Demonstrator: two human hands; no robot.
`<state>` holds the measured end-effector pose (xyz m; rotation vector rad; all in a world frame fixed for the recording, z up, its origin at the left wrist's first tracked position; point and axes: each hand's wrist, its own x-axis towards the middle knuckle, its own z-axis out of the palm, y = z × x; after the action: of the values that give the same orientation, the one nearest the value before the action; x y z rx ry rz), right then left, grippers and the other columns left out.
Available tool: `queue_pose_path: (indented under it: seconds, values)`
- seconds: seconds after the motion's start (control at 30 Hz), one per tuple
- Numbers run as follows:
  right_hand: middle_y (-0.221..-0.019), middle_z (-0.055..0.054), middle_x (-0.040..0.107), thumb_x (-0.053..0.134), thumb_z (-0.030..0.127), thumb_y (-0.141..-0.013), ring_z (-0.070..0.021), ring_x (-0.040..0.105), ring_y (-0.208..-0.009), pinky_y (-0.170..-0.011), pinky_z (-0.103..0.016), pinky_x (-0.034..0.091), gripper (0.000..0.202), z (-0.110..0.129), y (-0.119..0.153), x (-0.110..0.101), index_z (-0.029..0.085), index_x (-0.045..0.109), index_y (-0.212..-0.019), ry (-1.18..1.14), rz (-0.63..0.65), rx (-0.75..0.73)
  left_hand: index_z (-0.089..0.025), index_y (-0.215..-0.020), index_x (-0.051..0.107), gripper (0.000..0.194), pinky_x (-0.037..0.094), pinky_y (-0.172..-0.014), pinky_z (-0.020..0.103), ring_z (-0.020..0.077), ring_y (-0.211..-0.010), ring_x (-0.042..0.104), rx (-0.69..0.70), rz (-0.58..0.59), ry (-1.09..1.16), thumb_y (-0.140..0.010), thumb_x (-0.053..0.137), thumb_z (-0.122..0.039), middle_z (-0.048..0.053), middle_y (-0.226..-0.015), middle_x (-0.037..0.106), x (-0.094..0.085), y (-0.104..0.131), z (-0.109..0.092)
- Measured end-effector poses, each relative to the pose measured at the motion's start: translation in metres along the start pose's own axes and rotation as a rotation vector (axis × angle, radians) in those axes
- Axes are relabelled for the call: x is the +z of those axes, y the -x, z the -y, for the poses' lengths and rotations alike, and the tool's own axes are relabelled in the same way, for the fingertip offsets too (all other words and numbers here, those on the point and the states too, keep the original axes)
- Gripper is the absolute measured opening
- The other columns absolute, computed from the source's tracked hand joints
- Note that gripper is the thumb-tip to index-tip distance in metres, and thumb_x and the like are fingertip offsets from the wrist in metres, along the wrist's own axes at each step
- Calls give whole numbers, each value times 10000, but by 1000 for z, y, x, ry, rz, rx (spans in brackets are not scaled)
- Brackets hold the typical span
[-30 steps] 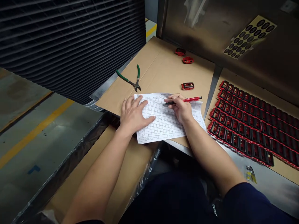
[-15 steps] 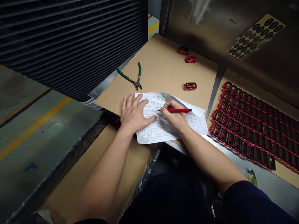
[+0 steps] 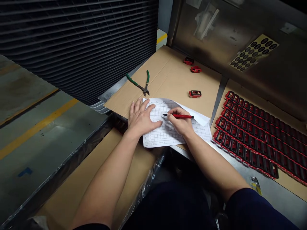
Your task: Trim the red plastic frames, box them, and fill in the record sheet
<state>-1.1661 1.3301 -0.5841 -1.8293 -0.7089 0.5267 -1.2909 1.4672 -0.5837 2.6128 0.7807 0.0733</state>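
Observation:
A printed form with a table grid (image 3: 165, 135) lies on the cardboard sheet (image 3: 168, 73), its upper right corner folded over. My left hand (image 3: 141, 119) is spread flat on the left part of the paper, fingers apart. In my right hand (image 3: 181, 123) a red pen (image 3: 183, 117) is gripped, its dark tip pointing left at the middle of the grid. Just beyond the paper rest green-handled cutting pliers (image 3: 144, 88), handles apart. A red and black plastic part (image 3: 195, 93) sits behind my right hand.
Two more red and black parts (image 3: 196, 69) lie farther back. Rows of such parts (image 3: 254, 134) cover the cardboard at right. A sticker sheet (image 3: 254, 52) is fixed to the metal panel. Dark slatted stacks (image 3: 96, 48) stand at left, and a plastic-lined box (image 3: 91, 179) is below.
The view has shifted slightly, so the scene sits a little lower. Both hands keep about the same place on the paper, and the pen stays in my right hand.

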Motion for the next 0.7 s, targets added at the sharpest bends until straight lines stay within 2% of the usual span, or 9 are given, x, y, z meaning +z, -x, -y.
queue_pose_path:
  seconds: [0.2,0.53,0.7]
  values:
    - [-720,-3,666,688,359,-748,-146,567,-646,-626,-277,459,164,2,3,1,200,672,-707,37,16,-15,-246,-1434,515,778,59,-1281,569,361,-1559,136,11,13,-12,-760,642,-612,70,-1644,323,0,0,1]
    - [-748,-4,686,688,342,-738,-151,588,-669,-638,-278,464,143,2,3,3,201,688,-715,68,20,25,-267,-1428,512,843,73,-1282,553,350,-1559,150,18,22,-17,-697,681,-652,66,-1640,330,-1,0,2]
    - [-687,7,644,666,347,-738,-144,556,-633,-619,-281,451,157,2,1,2,202,653,-678,54,-5,2,-245,-1438,503,879,68,-1282,551,348,-1560,145,21,32,-21,-686,692,-658,83,-1645,317,-1,-1,3]
